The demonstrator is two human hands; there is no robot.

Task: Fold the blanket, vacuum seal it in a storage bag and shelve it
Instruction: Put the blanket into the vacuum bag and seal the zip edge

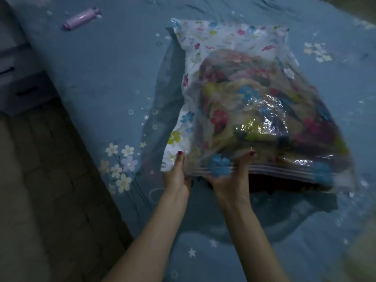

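At nine o'clock stands a drawer unit [18, 82] with dark handles, beside the bed [97, 82]; below it, at seven to eight o'clock, lies the tiled floor [50, 180]; at eleven o'clock a lilac pump [81, 18] lies on its side on the blue sheet, well apart from everything else; printed flowers [120, 165] mark the sheet at about eight o'clock near the bed's edge. Just below centre the left hand [176, 174] grips the near left corner of the bag [234, 43], thumb on top, fingers hidden beneath; just beside it, toward six o'clock, the right hand [230, 180] holds the zip edge [284, 171] of the same bag, thumb pressed on top and fingers under it; the two hands are near each other but apart, both clamped on the bag's near edge. The bag, clear plastic printed with small flowers, spreads from centre toward twelve and three o'clock, its far end on the bed; the near end looks raised, though blur makes that uncertain; inside it, from centre to three o'clock, sits the folded blanket [254, 110], bulky and bright-patterned; a dark red part shows under the zip edge at four o'clock.
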